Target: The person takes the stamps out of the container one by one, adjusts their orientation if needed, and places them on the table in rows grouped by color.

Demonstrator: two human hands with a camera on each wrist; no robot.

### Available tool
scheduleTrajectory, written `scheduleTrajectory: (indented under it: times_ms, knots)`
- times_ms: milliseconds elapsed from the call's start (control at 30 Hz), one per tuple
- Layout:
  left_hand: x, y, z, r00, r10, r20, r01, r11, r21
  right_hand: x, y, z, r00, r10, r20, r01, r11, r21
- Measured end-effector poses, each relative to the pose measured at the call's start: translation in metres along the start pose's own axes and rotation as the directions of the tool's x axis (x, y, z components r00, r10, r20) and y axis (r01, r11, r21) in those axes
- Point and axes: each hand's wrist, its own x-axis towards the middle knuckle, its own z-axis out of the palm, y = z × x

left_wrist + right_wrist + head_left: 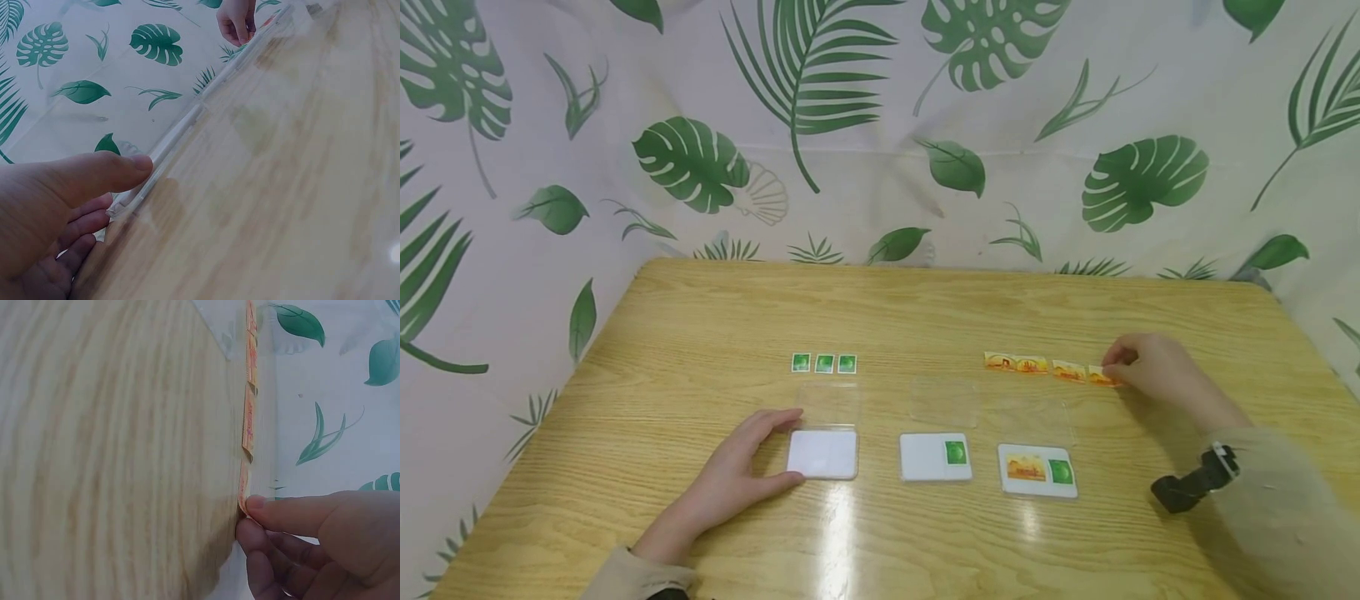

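Note:
My right hand (1157, 371) pinches the near end of the rightmost orange stamp (242, 481) between thumb and forefinger. That stamp ends a row of orange stamps (1032, 364) on the wooden table. With thumb and forefinger spread over its left side, my left hand (737, 475) holds a small plastic case (822, 454) with a plain white inside. Its clear lid (827, 404) lies folded back behind it. A middle case (922, 457) bears one green stamp (956, 452). The right-hand case (1037, 492) bears an orange stamp (1026, 467) beside a green one (1061, 472).
Three loose green stamps (824, 363) lie in a row behind the left case. Clear lids (945, 404) of the other cases also lie open on the table (700, 317). A leaf-patterned cloth (850, 167) hangs behind the table. My right wrist wears a black strap (1195, 483).

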Motion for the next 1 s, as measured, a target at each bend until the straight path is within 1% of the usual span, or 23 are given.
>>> scheduleTrajectory:
  times_ms: [167, 300, 400, 533, 633, 767, 900, 1000]
  knots:
    - [-0.001, 0.002, -0.001, 1.0, -0.014, -0.002, 0.014, 1.0, -0.002, 0.002, 0.0, 0.001, 1.0, 0.016, 0.017, -0.015, 1.0, -0.02]
    - [-0.001, 0.006, -0.001, 0.999, -0.053, -0.014, 0.052, 0.999, -0.014, 0.004, 0.001, 0.002, 0.999, 0.036, 0.036, -0.035, 0.999, -0.021]
    - [0.001, 0.014, 0.001, 0.996, -0.076, -0.034, 0.075, 0.997, -0.031, 0.004, 0.002, 0.003, 0.998, 0.051, 0.045, -0.05, 0.998, -0.024]
    - [0.009, 0.031, 0.007, 0.994, -0.08, -0.071, 0.074, 0.994, -0.079, 0.005, 0.004, 0.003, 0.997, 0.062, 0.051, -0.06, 0.998, -0.028]
    - [0.019, 0.047, 0.017, 0.992, -0.076, -0.102, 0.064, 0.991, -0.118, 0.005, 0.004, 0.002, 0.997, 0.061, 0.049, -0.06, 0.998, -0.025]
    - [0.031, 0.069, 0.038, 0.991, -0.064, -0.115, 0.047, 0.988, -0.147, 0.004, 0.003, 0.002, 0.997, 0.062, 0.046, -0.062, 0.998, -0.015]
    - [0.042, 0.085, 0.06, 0.995, -0.039, -0.091, 0.024, 0.987, -0.16, 0.003, 0.002, 0.002, 0.997, 0.06, 0.043, -0.06, 0.998, -0.014]
    - [0.046, 0.091, 0.073, 0.996, -0.054, -0.077, 0.04, 0.984, -0.172, 0.003, 0.001, 0.002, 0.998, 0.052, 0.039, -0.052, 0.999, -0.011]
